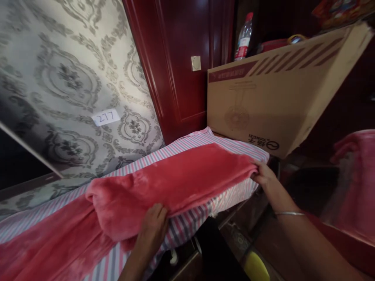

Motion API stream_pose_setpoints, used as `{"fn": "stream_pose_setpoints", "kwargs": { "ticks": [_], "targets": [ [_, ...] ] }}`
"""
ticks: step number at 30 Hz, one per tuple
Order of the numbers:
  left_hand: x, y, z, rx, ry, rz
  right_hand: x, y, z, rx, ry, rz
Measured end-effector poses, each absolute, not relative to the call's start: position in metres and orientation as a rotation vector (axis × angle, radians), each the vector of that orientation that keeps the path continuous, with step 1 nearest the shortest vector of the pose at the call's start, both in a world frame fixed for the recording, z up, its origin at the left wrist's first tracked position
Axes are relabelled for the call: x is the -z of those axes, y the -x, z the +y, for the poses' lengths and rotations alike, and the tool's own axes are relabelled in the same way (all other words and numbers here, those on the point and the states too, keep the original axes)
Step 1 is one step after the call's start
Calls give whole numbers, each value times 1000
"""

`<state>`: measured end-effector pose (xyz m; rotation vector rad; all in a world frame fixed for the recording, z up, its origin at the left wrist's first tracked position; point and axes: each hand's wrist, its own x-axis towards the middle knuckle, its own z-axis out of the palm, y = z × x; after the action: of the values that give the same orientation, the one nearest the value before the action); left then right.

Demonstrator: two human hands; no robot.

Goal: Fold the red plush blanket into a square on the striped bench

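Note:
A plush coral-red blanket (pixel 187 175) lies in a long folded strip across a surface covered with a striped cloth (pixel 190 230). Its left part is bunched into a thick roll, and more of the red fabric trails off toward the lower left. My right hand (pixel 263 173) pinches the folded corner at the blanket's right end. At the near edge, my left hand (pixel 154 224) has its fingers curled over the fabric, the thumb side partly hidden. A thin bangle circles my right wrist.
A big cardboard box (pixel 263 93) stands behind the right end, near a plastic bottle (pixel 243 39). Behind are a dark red door (pixel 181 62) and a patterned wall with a paper label (pixel 106 117) reading 277. Pink fabric (pixel 359 183) hangs at far right; something yellow (pixel 255 267) is below.

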<state>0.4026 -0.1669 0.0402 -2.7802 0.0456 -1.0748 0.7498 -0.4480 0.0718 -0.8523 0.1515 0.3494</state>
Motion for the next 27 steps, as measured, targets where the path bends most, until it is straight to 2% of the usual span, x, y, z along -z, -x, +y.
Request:
{"fn": "stream_pose_setpoints", "kwargs": {
  "ticks": [4,9,12,17,23,27],
  "targets": [
    [-17,-402,-177,994,2691,29,-54,-745,-460,-358,880,253],
    [-10,-396,-172,942,2631,-104,-69,-752,-460,-314,837,211],
    [-16,-391,-172,994,2683,-94,-88,-753,-459,-238,784,166],
    [-38,-385,-179,1341,2625,-297,-134,-732,-463,12,649,135],
    [-32,-380,-166,1162,2617,-513,-184,-718,-468,46,584,164],
    [-32,-385,-157,1211,2695,-550,-209,-734,-462,36,463,84]
  ]
}}
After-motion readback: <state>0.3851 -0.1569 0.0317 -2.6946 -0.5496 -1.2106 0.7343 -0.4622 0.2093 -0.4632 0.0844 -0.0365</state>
